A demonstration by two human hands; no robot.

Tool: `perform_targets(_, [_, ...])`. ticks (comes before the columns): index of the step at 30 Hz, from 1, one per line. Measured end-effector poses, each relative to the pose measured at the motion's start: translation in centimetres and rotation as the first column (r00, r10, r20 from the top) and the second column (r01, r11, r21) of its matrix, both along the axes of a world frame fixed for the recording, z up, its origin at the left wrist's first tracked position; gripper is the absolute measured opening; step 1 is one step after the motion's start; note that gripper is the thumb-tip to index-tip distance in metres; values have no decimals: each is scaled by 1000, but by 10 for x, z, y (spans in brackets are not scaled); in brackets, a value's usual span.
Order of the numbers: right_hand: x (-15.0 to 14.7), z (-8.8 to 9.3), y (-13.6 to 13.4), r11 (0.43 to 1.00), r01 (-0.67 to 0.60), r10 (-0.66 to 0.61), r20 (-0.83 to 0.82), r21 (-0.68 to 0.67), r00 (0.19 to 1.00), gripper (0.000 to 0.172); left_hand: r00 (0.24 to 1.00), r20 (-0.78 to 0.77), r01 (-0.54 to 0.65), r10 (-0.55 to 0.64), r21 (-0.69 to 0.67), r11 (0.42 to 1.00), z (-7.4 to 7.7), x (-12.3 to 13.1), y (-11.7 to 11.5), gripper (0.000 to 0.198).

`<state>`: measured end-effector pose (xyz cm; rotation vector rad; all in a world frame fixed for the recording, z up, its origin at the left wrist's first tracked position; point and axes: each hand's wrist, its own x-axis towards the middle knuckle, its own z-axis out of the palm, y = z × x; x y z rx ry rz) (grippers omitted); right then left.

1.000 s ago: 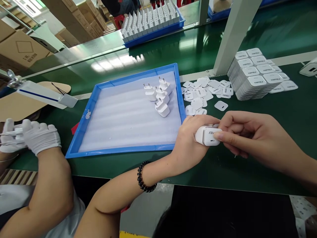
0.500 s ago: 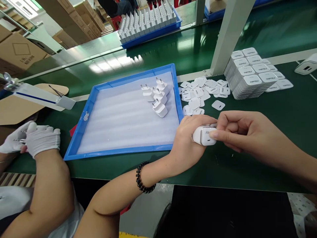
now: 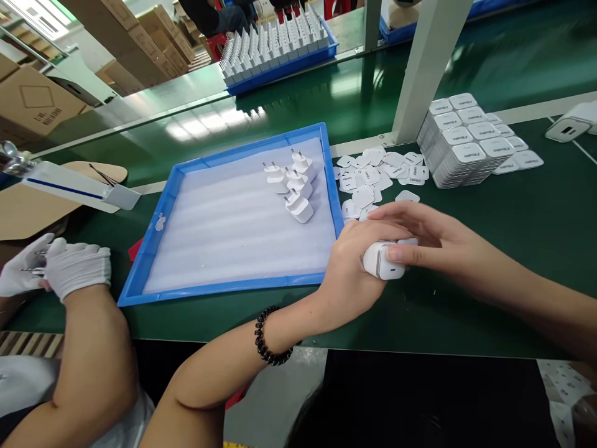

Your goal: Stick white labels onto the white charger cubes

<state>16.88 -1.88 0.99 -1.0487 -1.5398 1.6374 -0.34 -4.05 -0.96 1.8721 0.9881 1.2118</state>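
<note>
A white charger (image 3: 390,269) is gripped in my left hand (image 3: 352,274), its face with a small port slot turned to the right. My right hand (image 3: 426,239) closes on the same charger, with the thumb on its face and the fingers over its top. To the left, several white chargers (image 3: 298,206) with two-pin plugs stand on the lined blue tray (image 3: 224,284). Loose white labels (image 3: 364,196) lie beyond my hands, and a stack of printed white labels (image 3: 469,154) stands at the right.
A co-worker's gloved hands (image 3: 77,267) are at the far left, near a white stand (image 3: 69,186). A grey post (image 3: 426,68) rises behind the labels. Farther back sits a blue tray of chargers (image 3: 280,65). Another charger (image 3: 566,129) lies far right.
My right hand has shifted a little left, its fingers now reaching over the charger's top and its thumb lying farther across the face. The whole view has shifted slightly.
</note>
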Motion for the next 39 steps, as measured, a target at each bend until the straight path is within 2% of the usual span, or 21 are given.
perform_targets(2, [-1, -1, 2, 987, -95, 82, -102, -130, 991, 36, 1000, -21, -8, 8, -22, 1000, 1, 0, 0, 13])
perform_targets(5, [-1, 2, 5, 976, -147, 120, -166, -158, 979, 27, 1000, -10, -11, 10, -78, 997, 1, -2, 1, 18])
perform_targets(8, [1, 4, 7, 973, -181, 153, -187, -144, 970, 21, 991, 133, 51, -27, -179, 983, 1, -5, 2, 29])
perform_targets(12, [3, 2, 7, 976, -176, 148, -206, -124, 967, 25, 925, 375, 194, -65, -319, 928, 3, -6, 3, 32])
perform_targets(14, [4, 2, 7, 978, -168, 140, -212, -123, 967, 28, 913, 402, 205, -65, -315, 927, 4, -6, 4, 33])
perform_targets(18, [4, 1, 5, 967, -204, 167, -226, -151, 960, 31, 938, 344, 148, -48, -272, 951, 6, -5, 3, 31])
perform_targets(22, [4, 0, 3, 980, -118, 95, -149, -158, 984, 26, 932, 360, 152, -43, -281, 948, 4, -3, 0, 29])
perform_targets(27, [-2, -3, -1, 969, -81, 58, -106, -232, 993, 47, 935, 350, 149, -54, -251, 956, 2, -5, -1, 31])
perform_targets(30, [-7, -5, -5, 981, -59, 40, -107, -183, 993, 51, 958, 285, 97, -21, -252, 963, 1, -6, -2, 28])
perform_targets(36, [-17, -10, -15, 996, 22, -27, 60, 84, 998, 39, 991, 128, -5, 29, -180, 984, -12, -6, -4, 23])
perform_targets(39, [-24, -11, -15, 987, 70, -76, 38, 142, 996, 32, 995, 77, -58, 67, -121, 991, -15, -4, -4, 17])
